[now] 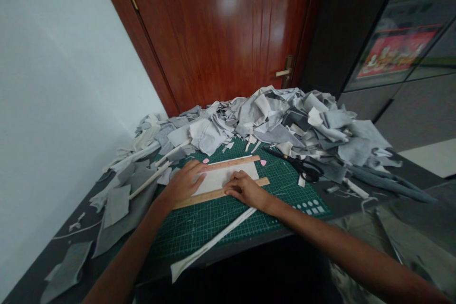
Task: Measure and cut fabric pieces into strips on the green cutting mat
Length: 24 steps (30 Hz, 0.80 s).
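A piece of white cloth (pixel 218 178) lies flat on the green cutting mat (pixel 228 218). Along its far edge runs a wooden ruler (pixel 233 162), and a second wooden ruler (pixel 208 195) lies along its near edge. My left hand (pixel 185 181) rests at the cloth's left end, thumb and fingers spread, fingertips by the far ruler. At the near ruler, my right hand (pixel 245 190) has its fingers curled down and pressed together; whatever may be between them is hidden. Two pink chalk-like pieces, one on the left (pixel 205 160) and one on the right (pixel 263 162), lie beyond the cloth.
Black-handled scissors (pixel 308 170) lie on the mat's right side. A large heap of grey and white cloth scraps (pixel 263 111) curves round the back and sides. One narrow white strip (pixel 213 243) hangs over the front edge. A wooden door (pixel 221 33) stands behind.
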Each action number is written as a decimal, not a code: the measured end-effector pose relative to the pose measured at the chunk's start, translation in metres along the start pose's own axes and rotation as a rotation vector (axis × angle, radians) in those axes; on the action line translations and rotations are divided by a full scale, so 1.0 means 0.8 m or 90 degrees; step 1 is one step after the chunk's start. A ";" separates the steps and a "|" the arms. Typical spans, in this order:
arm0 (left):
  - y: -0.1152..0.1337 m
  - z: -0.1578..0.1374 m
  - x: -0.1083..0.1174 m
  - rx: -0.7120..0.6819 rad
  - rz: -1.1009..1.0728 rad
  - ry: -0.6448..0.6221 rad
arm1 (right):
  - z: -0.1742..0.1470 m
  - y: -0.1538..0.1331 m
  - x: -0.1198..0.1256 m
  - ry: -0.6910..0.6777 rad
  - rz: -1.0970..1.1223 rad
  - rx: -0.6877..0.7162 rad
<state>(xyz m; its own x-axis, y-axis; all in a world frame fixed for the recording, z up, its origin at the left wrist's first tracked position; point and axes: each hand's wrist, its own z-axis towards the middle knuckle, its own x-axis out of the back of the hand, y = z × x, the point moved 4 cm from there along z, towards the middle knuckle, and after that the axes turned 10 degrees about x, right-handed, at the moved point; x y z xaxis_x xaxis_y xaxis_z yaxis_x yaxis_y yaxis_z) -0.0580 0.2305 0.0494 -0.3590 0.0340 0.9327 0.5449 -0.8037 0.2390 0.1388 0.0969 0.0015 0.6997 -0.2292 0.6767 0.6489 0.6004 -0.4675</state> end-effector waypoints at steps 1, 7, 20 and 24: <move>0.013 -0.008 -0.006 -0.019 0.012 0.011 | 0.000 0.000 -0.001 0.001 0.000 0.002; 0.048 -0.040 -0.040 -0.026 0.028 0.045 | 0.001 0.000 0.001 -0.002 -0.001 -0.007; 0.073 -0.041 -0.045 -0.076 -0.134 -0.041 | -0.011 0.005 0.080 0.132 -0.124 -0.027; 0.074 -0.043 -0.044 -0.084 -0.164 -0.044 | -0.082 0.057 0.165 0.113 -0.422 -0.148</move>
<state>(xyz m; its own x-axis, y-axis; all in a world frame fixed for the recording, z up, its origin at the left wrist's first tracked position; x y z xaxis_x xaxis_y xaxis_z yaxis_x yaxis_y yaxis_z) -0.0391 0.1616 0.0214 -0.4172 0.2844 0.8632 0.3369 -0.8337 0.4375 0.2804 0.0435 0.0319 0.1622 -0.6218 0.7662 0.9865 0.1183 -0.1128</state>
